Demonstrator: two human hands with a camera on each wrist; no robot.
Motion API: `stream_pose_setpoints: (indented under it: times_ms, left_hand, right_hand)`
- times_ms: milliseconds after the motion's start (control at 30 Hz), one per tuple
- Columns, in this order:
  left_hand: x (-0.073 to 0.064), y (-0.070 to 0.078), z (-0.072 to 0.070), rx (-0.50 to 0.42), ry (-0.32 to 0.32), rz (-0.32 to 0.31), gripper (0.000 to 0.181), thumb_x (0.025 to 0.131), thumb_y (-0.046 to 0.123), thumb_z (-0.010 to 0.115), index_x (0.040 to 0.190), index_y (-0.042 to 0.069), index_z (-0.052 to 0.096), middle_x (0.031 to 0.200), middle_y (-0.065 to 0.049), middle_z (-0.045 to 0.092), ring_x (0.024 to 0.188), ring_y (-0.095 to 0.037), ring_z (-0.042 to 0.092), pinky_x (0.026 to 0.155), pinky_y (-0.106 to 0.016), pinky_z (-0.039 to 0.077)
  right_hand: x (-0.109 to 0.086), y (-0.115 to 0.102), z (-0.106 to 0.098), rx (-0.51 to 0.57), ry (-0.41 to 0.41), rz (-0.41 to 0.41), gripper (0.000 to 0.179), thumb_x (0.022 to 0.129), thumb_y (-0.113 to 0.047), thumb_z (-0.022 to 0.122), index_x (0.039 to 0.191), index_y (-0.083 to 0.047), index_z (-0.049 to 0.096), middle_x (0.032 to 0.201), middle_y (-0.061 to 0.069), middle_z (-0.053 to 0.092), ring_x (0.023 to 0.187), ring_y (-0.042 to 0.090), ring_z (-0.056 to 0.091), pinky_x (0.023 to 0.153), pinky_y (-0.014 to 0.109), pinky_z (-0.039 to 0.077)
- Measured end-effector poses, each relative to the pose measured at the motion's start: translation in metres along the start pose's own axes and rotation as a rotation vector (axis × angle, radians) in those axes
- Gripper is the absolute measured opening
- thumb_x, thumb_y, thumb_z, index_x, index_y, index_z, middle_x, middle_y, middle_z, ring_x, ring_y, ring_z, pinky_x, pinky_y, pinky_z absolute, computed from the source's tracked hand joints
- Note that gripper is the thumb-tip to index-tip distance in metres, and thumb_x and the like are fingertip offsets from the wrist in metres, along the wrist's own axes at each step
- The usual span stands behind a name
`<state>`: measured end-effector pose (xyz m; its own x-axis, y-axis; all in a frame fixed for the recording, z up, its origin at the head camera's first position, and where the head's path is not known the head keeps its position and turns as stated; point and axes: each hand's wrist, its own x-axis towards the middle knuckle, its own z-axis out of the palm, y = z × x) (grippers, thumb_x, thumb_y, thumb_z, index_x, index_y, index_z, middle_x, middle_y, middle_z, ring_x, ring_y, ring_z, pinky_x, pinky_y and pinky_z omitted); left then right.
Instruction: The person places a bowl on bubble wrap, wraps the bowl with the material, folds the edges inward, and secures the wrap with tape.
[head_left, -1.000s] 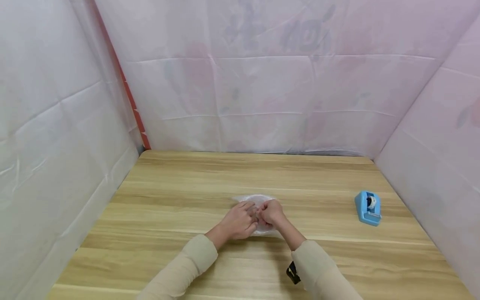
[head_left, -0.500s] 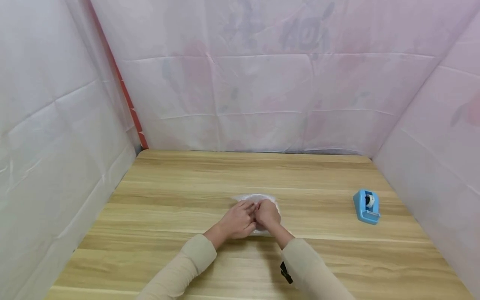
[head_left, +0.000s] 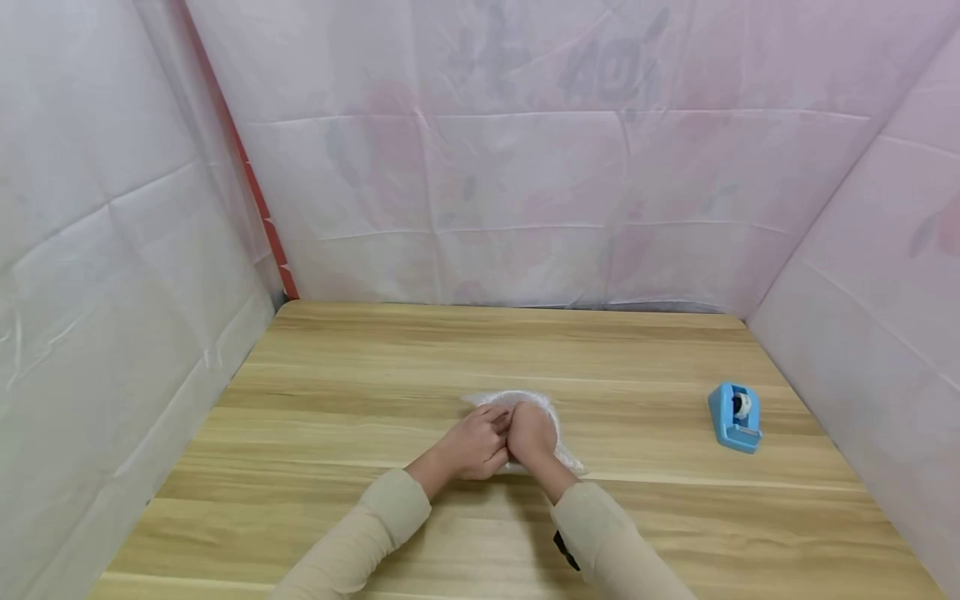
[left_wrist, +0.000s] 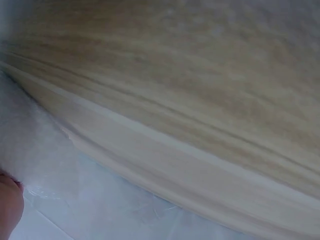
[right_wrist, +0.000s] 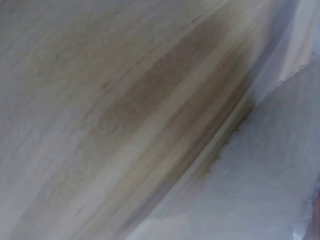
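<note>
A round, flat item wrapped in clear bubble wrap (head_left: 517, 397) lies on the table in the head view, with a loose corner toward the lower right. My left hand (head_left: 474, 442) rests on its left part, fingers extended toward the middle. Against those fingertips sits my right hand (head_left: 532, 433), back up and fingers bent under; what they hold is hidden. The left wrist view shows a whitish sheet of the wrap (left_wrist: 40, 145) and part of a finger (left_wrist: 9, 207) at the edge. In the right wrist view, the wrap's ragged edge (right_wrist: 270, 155) crosses the lower right.
A blue tape dispenser (head_left: 723, 417) with a white roll stands on the right side of the wooden table (head_left: 360, 350). Pale cloth sheets (head_left: 517, 183) hang around the back and sides. Below the right sleeve shows a black strap (head_left: 566, 550).
My right hand has turned and shifted slightly left, closer over the left fingertips, uncovering the wrap's lower right corner. The left hand stays almost in place.
</note>
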<state>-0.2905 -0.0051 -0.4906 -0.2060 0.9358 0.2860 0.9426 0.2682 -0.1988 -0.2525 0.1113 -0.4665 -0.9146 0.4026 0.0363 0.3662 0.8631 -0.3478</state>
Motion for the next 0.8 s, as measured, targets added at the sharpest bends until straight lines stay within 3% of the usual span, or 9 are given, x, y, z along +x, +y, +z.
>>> stream_pose_setpoints:
  times_ms: [300, 500, 633, 800]
  left_hand:
    - [0.001, 0.001, -0.002, -0.038, -0.012, -0.028, 0.034, 0.092, 0.023, 0.042, 0.083, 0.014, 0.073, 0.124, -0.003, 0.061, 0.123, -0.021, 0.051, 0.106, -0.034, 0.035]
    - [0.002, 0.002, -0.001, -0.03, 0.02, -0.022, 0.032, 0.09, 0.023, 0.044, 0.073, 0.015, 0.071, 0.116, 0.001, 0.065, 0.119, -0.022, 0.053, 0.104, -0.034, 0.037]
    - [0.002, 0.001, 0.0, -0.008, 0.044, -0.003, 0.031, 0.091, 0.024, 0.045, 0.075, 0.016, 0.071, 0.114, 0.001, 0.066, 0.117, -0.022, 0.054, 0.102, -0.033, 0.038]
    - [0.0, 0.0, 0.0, -0.032, 0.044, 0.0, 0.029, 0.091, 0.024, 0.046, 0.08, 0.017, 0.071, 0.117, 0.0, 0.065, 0.12, -0.021, 0.054, 0.104, -0.034, 0.037]
  right_hand:
    - [0.0, 0.004, 0.001, 0.007, 0.044, -0.092, 0.022, 0.079, -0.006, 0.056, 0.057, -0.006, 0.054, 0.064, 0.011, 0.062, 0.061, 0.027, 0.062, 0.05, 0.039, 0.049]
    - [0.0, 0.006, -0.007, 0.028, -0.024, -0.101, 0.018, 0.077, -0.005, 0.058, 0.059, -0.004, 0.054, 0.065, 0.013, 0.061, 0.063, 0.026, 0.061, 0.052, 0.039, 0.05]
    - [0.001, 0.007, -0.01, 0.038, -0.059, -0.101, 0.018, 0.078, -0.006, 0.058, 0.061, -0.003, 0.054, 0.064, 0.012, 0.06, 0.062, 0.025, 0.06, 0.054, 0.039, 0.05]
    - [0.001, 0.007, -0.01, 0.046, -0.036, -0.147, 0.018, 0.076, -0.005, 0.06, 0.059, -0.003, 0.053, 0.062, 0.012, 0.059, 0.061, 0.027, 0.06, 0.055, 0.04, 0.05]
